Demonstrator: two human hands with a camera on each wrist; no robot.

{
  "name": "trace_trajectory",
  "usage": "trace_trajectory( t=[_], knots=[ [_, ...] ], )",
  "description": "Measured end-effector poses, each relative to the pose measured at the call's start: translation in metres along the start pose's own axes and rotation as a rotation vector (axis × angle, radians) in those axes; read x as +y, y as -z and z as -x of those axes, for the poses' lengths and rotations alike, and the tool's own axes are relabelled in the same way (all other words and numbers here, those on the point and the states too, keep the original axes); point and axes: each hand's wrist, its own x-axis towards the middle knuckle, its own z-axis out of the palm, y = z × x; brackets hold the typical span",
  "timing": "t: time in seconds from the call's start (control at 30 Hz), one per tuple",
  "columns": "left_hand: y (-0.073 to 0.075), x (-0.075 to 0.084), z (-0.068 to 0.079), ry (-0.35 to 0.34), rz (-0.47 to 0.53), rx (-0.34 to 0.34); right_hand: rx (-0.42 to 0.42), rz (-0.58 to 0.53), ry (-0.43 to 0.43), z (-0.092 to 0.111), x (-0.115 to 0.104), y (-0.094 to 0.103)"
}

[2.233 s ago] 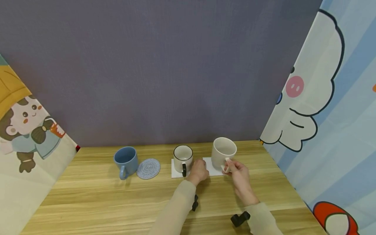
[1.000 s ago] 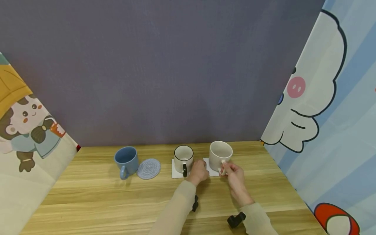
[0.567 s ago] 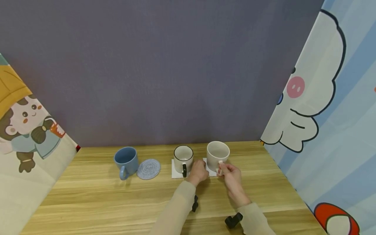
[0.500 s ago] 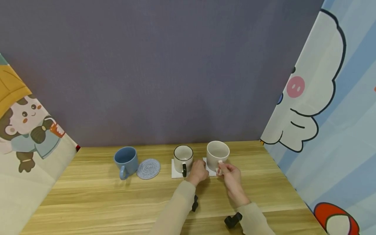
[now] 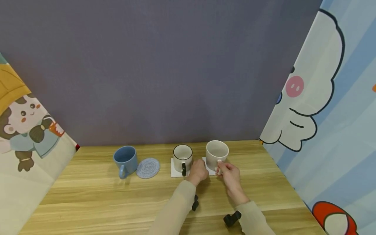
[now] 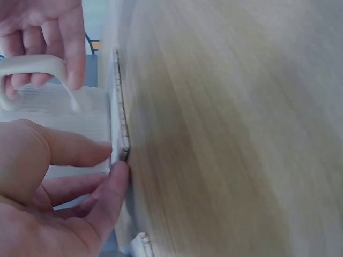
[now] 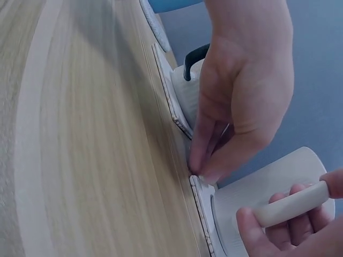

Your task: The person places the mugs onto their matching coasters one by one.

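Note:
My right hand (image 5: 232,178) grips the handle of a plain white mug (image 5: 216,158), fingers curled around it in the right wrist view. The mug stands upright on a thin white square coaster (image 7: 203,209), which it mostly covers. At the coaster's left corner, my left hand (image 5: 198,171) pinches the edge between thumb and fingers (image 6: 110,195). Just left of that hand, a white mug with a black rim and black handle (image 5: 181,162) sits on a second white square coaster (image 5: 175,174).
Farther left on the wooden table (image 5: 111,209) are a blue mug (image 5: 126,158) and a round woven blue-grey coaster (image 5: 148,168). A dark grey panel (image 5: 170,75) rises behind the table, with cartoon-printed curtains (image 5: 311,81) at both sides.
The plain white mug has shifted left and slightly down onto its coaster, carried by my right hand. It has barely moved in the last half second. My left hand stays in place.

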Motion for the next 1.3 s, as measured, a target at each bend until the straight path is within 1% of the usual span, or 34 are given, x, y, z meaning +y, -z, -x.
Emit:
trace_trajectory(
  t=[0.13,0.2,0.27,0.43,0.63,0.8,1.07,1.17,1.3],
  knots=[
    [0.004,0.003,0.006,0.019,0.007,0.024,-0.014,0.012,-0.021,-0.001,0.000,0.002],
    [0.006,0.004,0.010,0.004,-0.006,0.035,-0.017,0.015,-0.030,-0.002,0.001,0.002],
    [0.008,0.006,0.014,-0.027,-0.015,0.036,-0.019,0.024,-0.034,-0.004,0.001,0.003],
    [0.013,0.008,0.024,-0.113,-0.067,0.030,-0.032,0.052,-0.038,-0.006,0.002,0.006],
    [0.025,0.015,0.036,-0.214,-0.147,0.037,-0.049,0.068,-0.038,-0.004,-0.002,0.008],
    [0.033,0.018,0.046,-0.324,-0.190,0.076,-0.051,0.077,-0.031,-0.004,-0.002,0.009],
    [0.044,0.023,0.061,-0.491,-0.304,0.159,-0.069,0.105,-0.027,-0.006,-0.001,0.011],
    [0.054,0.023,0.069,-0.554,-0.370,0.179,-0.076,0.123,-0.029,-0.006,-0.002,0.011],
    [0.071,0.021,0.078,-0.615,-0.480,0.206,-0.094,0.136,-0.034,-0.006,-0.005,0.009]
  ],
)
